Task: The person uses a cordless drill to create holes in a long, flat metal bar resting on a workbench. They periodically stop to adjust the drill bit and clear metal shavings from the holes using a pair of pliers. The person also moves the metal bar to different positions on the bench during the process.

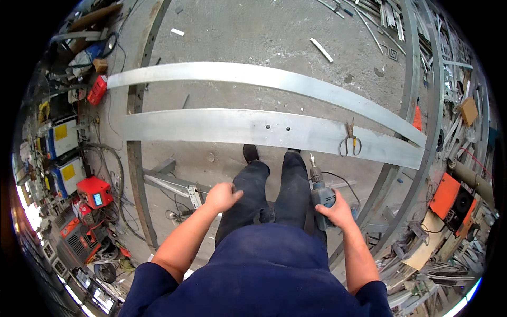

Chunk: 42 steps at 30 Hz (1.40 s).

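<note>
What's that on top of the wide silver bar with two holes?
A pair of scissors lies on the wide silver bar, to the right of the two holes. The metal directly beneath the scissors is covered, so I can't see that patch.

Blue-grey drill (324,197), silvery metal bar (211,126), navy shirt (269,269), dark trousers (247,190)

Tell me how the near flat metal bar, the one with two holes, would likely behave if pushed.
The near bar would probably slide rather than roll: it looks flat and smooth, with no clamps visible where it crosses the side rails. It seems fairly stiff, spanning the gap between them. A sharp push might shift the scissors lying on it.
</note>
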### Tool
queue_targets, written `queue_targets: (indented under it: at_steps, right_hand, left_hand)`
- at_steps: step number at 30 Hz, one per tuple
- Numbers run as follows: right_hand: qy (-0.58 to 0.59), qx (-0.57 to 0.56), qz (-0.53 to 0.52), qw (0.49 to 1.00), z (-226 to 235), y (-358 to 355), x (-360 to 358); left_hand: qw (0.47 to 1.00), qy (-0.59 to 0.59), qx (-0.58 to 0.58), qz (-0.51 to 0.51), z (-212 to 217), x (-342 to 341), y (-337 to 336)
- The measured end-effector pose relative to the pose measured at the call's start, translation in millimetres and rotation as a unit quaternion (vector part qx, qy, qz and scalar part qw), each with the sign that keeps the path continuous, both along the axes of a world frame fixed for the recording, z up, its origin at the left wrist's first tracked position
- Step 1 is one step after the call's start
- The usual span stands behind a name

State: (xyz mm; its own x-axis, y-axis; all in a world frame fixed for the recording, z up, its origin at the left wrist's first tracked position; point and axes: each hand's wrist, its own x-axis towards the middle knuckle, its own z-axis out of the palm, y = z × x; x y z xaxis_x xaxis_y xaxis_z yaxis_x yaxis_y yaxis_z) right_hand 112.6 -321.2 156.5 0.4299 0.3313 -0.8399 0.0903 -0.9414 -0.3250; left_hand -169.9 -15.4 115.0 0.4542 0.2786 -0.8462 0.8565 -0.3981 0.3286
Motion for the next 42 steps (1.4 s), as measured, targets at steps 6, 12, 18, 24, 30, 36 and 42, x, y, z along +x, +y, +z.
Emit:
queue_targets:
  at_steps: [6,12,18,24,30,36,42]
  right_hand:
    - [0.023,-0.077,0.041,0.996,-14.2,18.0,-63.5]
    - [0.055,-0.089,0.1,0.989,-53.8,16.7,-72.0]
    - [0.019,-0.114,0.13,0.985,-91.0,-5.5,-70.6]
    - [0.014,-0.12,0.124,0.985,-127.0,-21.8,-71.4]
    - [-0.022,-0.042,0.168,0.985,-173.6,-27.7,-84.7]
    - [-0.048,0.099,0.212,0.971,-215.2,-41.2,-70.2]
    - [-0.119,0.2,0.197,0.952,-240.8,-84.2,-69.2]
  left_hand:
    - [0.891,0.026,-0.45,-0.05,-26.3,-72.5,-10.3]
    - [0.834,-0.021,-0.551,0.011,-61.7,-27.2,-71.2]
    - [0.947,-0.11,-0.282,-0.104,-138.2,29.7,-198.6]
    - [0.666,-0.135,-0.726,-0.102,-127.4,28.5,-178.1]
    - [0.977,-0.174,-0.105,-0.06,-191.5,-8.2,-45.6]
    - [0.894,-0.413,0.062,-0.161,-263.7,-54.2,17.4]
    - [0.868,-0.467,0.06,-0.155,-295.1,-43.4,37.6]
